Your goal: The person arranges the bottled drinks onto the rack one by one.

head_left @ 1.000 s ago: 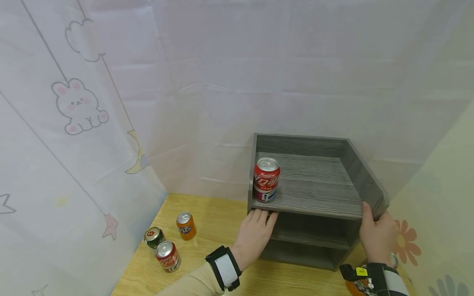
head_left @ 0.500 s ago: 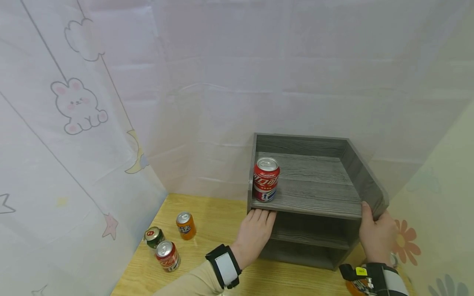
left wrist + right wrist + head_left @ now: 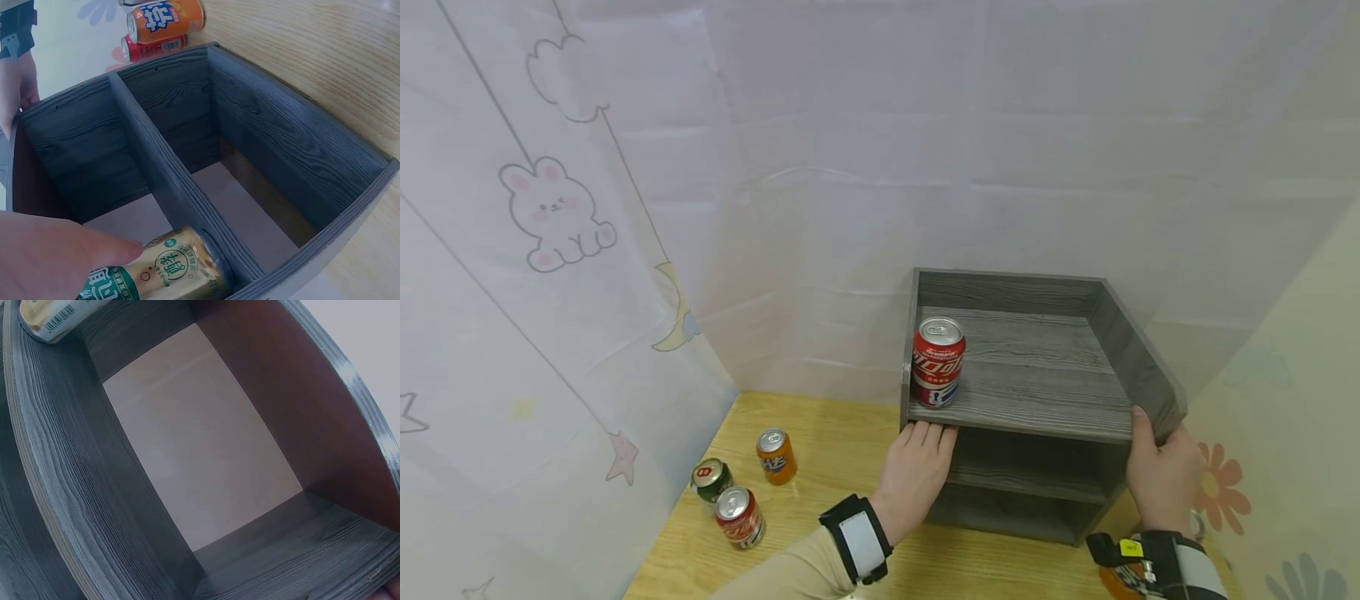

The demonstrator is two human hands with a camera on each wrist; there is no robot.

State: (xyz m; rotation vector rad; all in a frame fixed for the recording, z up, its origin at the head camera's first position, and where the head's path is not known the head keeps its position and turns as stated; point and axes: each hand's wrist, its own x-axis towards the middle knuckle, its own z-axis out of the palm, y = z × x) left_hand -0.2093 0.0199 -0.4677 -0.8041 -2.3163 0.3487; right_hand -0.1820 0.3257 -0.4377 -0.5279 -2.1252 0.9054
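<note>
A small grey wood-grain shelf unit (image 3: 1037, 375) stands on the table, with one red cola can (image 3: 938, 362) upright at the left front of its top board. My left hand (image 3: 916, 471) reaches in under that board at the left. In the left wrist view it holds a gold and green drink can (image 3: 184, 265), whose base is at the middle board. That can is hidden in the head view; part of it shows at the upper left of the right wrist view. My right hand (image 3: 1165, 471) grips the unit's right side panel, thumb on the front edge.
Left on the table (image 3: 820, 533) stand an orange soda can (image 3: 777, 458), a dark green can (image 3: 711, 482) and another red can (image 3: 741, 518). Another orange can (image 3: 165, 20) and a red can (image 3: 153, 47) lie beyond the unit's right side. Printed sheeting (image 3: 850, 208) hangs behind.
The forefinger side of my left hand has drawn slightly closer to its other fingers. My right hand, the shelf unit and the visible cans stay in place.
</note>
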